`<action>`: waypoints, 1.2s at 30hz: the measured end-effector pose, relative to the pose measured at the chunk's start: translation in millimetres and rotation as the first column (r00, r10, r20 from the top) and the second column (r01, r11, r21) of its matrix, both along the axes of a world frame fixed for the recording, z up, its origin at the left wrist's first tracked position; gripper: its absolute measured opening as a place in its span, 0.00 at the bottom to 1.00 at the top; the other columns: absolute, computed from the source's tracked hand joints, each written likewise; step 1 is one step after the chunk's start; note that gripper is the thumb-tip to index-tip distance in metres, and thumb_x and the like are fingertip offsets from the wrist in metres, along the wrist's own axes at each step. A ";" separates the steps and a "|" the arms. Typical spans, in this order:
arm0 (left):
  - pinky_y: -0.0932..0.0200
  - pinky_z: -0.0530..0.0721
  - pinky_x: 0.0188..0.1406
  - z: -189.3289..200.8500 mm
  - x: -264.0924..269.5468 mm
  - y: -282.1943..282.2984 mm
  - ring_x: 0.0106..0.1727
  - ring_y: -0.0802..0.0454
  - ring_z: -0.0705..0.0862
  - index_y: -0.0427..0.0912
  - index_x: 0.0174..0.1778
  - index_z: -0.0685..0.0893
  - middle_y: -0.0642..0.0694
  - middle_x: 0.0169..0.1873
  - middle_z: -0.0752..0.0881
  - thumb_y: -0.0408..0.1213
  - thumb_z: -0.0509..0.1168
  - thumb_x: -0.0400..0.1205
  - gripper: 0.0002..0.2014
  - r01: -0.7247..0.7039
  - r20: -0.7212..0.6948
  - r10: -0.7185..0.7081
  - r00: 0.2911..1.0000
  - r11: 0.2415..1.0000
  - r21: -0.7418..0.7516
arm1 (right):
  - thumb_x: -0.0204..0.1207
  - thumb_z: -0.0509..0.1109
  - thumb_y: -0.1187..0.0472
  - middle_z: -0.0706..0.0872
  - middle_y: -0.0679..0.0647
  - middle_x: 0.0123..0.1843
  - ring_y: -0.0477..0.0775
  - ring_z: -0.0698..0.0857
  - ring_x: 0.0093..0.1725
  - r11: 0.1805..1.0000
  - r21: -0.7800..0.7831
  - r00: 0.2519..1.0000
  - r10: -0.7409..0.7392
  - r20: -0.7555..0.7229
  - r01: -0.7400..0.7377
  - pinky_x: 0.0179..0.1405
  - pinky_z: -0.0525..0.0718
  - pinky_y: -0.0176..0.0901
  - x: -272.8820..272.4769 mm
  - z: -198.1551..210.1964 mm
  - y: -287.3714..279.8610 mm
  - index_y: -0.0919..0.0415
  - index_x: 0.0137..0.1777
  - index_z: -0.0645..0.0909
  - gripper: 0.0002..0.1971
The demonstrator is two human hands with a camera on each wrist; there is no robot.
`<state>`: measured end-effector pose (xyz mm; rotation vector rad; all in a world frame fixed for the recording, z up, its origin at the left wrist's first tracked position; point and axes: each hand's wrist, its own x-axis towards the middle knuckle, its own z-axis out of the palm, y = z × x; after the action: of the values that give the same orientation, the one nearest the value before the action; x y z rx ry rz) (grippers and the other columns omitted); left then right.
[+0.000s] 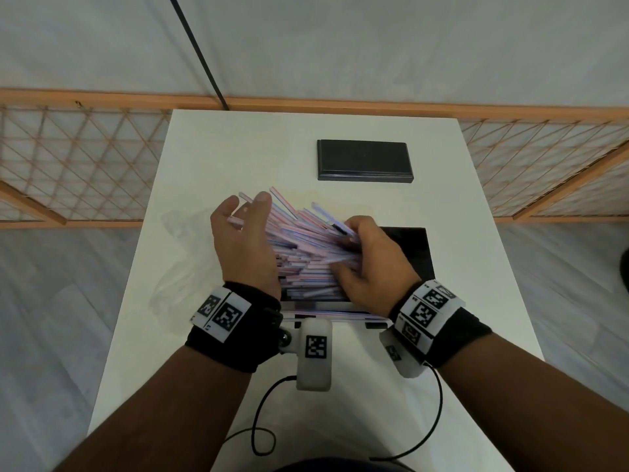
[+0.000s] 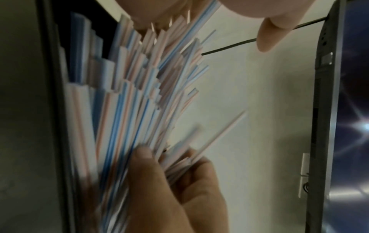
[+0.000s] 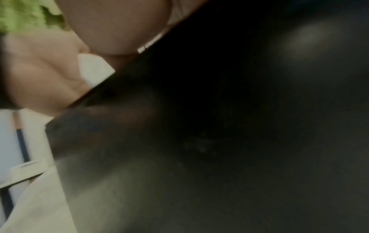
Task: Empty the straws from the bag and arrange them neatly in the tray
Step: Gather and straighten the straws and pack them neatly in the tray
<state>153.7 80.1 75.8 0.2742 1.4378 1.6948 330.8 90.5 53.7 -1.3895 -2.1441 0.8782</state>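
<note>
We see the straws (image 1: 306, 247) fanned out in a loose bundle between the two hands, over the near black tray (image 1: 422, 253) on the white table (image 1: 238, 148). Our right hand (image 1: 371, 264) has its fingers (image 2: 151, 170) curled round one end of the bundle, thumb on top, gripping it; in the left wrist view that grip shows plainly. Our left hand (image 1: 243, 243) stands on edge against the other ends of the straws, its fingers straight and only slightly spread, pressing rather than clasping. A few straws poke out beyond the left fingertips. Some straws lie flat in the tray just below the right fingers. The clear bag (image 1: 177, 253) lies crumpled on the table just outside the left hand. Well beyond both sets of fingers sits a second black tray (image 1: 364, 161).
</note>
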 end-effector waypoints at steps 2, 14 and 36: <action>0.41 0.84 0.66 0.4 -2.5 -0.7 0.57 0.43 0.85 0.46 0.64 0.78 0.41 0.57 0.83 0.57 0.79 0.61 0.37 -0.004 0.022 0.005 1.000 1.000 -0.010 | 0.74 0.74 0.59 0.81 0.53 0.52 0.55 0.80 0.52 0.999 0.025 0.997 -0.028 0.075 0.027 0.52 0.73 0.38 5.6 -5.6 4.8 0.61 0.60 0.77 0.17; 0.66 0.82 0.59 -5.4 -1.2 0.6 0.56 0.64 0.86 0.40 0.69 0.80 0.51 0.53 0.83 0.50 0.75 0.75 0.29 -0.009 0.009 0.008 1.000 1.000 0.009 | 0.85 0.58 0.55 0.74 0.48 0.40 0.49 0.71 0.38 0.989 0.143 0.996 0.054 -0.067 -0.044 0.39 0.66 0.42 -12.0 13.5 -1.3 0.53 0.46 0.69 0.06; 0.61 0.84 0.60 6.9 -6.9 -5.3 0.68 0.52 0.83 0.44 0.78 0.69 0.49 0.69 0.79 0.41 0.82 0.76 0.38 -0.046 -0.312 0.022 0.950 0.996 -0.071 | 0.68 0.47 0.22 0.79 0.58 0.56 0.64 0.78 0.57 0.995 -0.024 0.845 -0.072 0.530 0.099 0.61 0.78 0.56 15.9 -2.6 -10.0 0.59 0.62 0.76 0.42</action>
<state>146.8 74.8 82.7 0.4946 1.7433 1.6717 346.7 80.5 51.1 -1.9160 -2.4325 0.5541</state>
